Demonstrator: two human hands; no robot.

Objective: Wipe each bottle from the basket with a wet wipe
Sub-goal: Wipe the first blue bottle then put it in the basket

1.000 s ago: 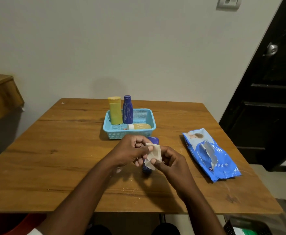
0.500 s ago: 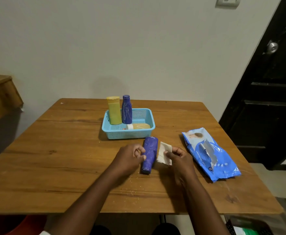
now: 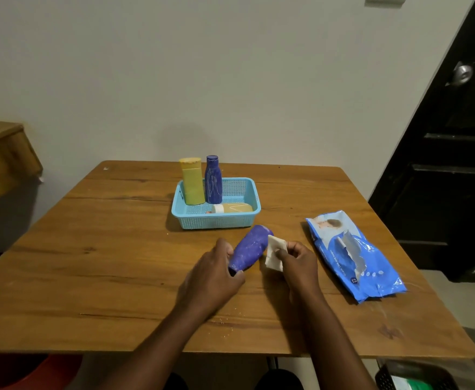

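**One bottle out, three waiting in the basket**

One purple bottle (image 3: 249,247) lies on its side on the tabletop (image 3: 104,263), just in front of the basket (image 3: 216,220), its far end angled toward the basket. The left hand (image 3: 212,277) curls its fingers around the near end, probably to keep the bottle from rolling while it is wiped. The right hand (image 3: 298,261) pinches a folded wipe (image 3: 275,253) between thumb and fingers, the wipe's edge touching or almost touching the bottle's right flank; I cannot tell which. Folding the wipe into a pad likely gives a firmer rubbing face.

Three bottles remain in the basket: a yellow bottle (image 3: 192,181) and a blue bottle (image 3: 213,180) upright at the back left, and a tan bottle (image 3: 232,208) lying along the front wall. The wipes pack (image 3: 354,254) lies to the right with its flap open, within easy reach of the right hand. Judging by this layout, the task is in its early part.
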